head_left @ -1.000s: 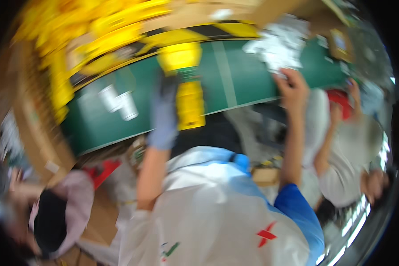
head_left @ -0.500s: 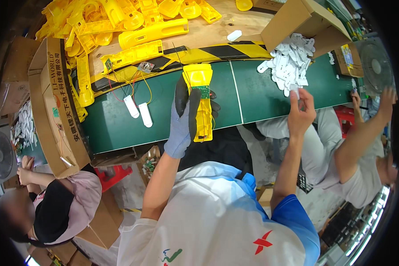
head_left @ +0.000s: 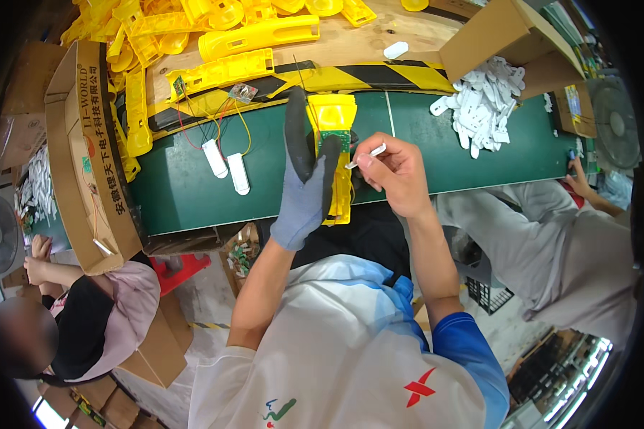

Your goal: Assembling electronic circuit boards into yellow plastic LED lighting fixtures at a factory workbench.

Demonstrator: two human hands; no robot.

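One long yellow plastic shell [head_left: 334,112], partly hidden; I see grey-gloved left hand [head_left: 302,184] clamped on it, curled right hand [head_left: 397,175] pinching white plastic piece [head_left: 378,150] edge-on.

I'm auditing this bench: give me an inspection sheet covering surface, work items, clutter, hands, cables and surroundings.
Surface: green table, black-and-yellow striped tape beyond it.
Work items: yellow housing with green circuit board; slim white piece.
Clutter: heap of yellow parts; pile of white pieces.
Hands: left hand, gloved, holds yellow housing; right hand, bare, pinches slim white piece.
Cables: red, yellow and dark wires beside two white modules.
Surroundings: cardboard box and co-worker at left, second co-worker at right.
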